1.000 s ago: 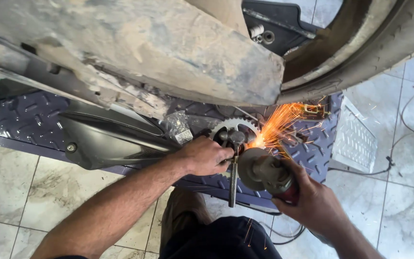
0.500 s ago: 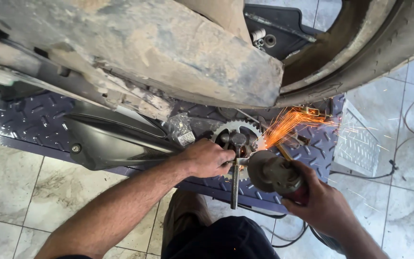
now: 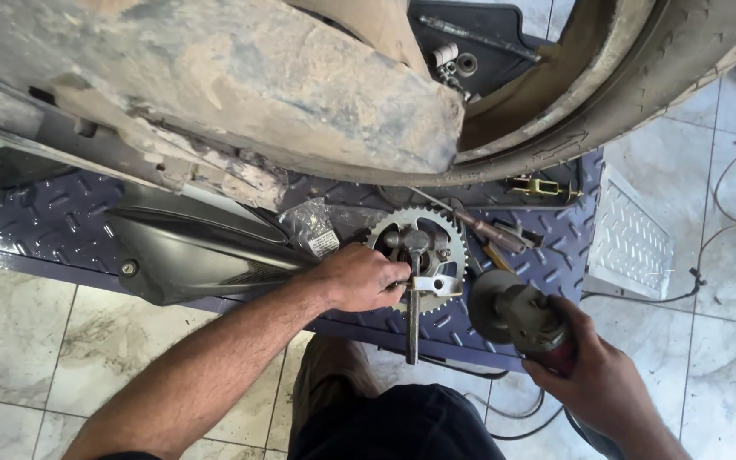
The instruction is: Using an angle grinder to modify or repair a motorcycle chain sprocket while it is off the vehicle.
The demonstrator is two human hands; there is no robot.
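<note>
My left hand (image 3: 361,277) grips the rim of a toothed metal sprocket (image 3: 447,238) that lies on a blue chequer-plate platform (image 3: 36,223). A steel bar with a clamp piece (image 3: 413,298) runs across the sprocket toward me. My right hand (image 3: 600,383) holds an angle grinder (image 3: 517,313); its disc sits just right of the sprocket, clear of it. No sparks show.
A muddy mudguard (image 3: 240,85) and a motorcycle tyre (image 3: 641,77) hang over the platform. A dark plastic cover (image 3: 189,251) lies at left. Screwdrivers (image 3: 491,232) and a small yellow part (image 3: 543,187) lie behind the sprocket. A ribbed ramp (image 3: 632,238) and cables (image 3: 726,187) are at right on tiled floor.
Sparks flew from the grinder disc at the sprocket's right edge earlier; now the sparks have stopped and my right hand has drawn the grinder back to the right.
</note>
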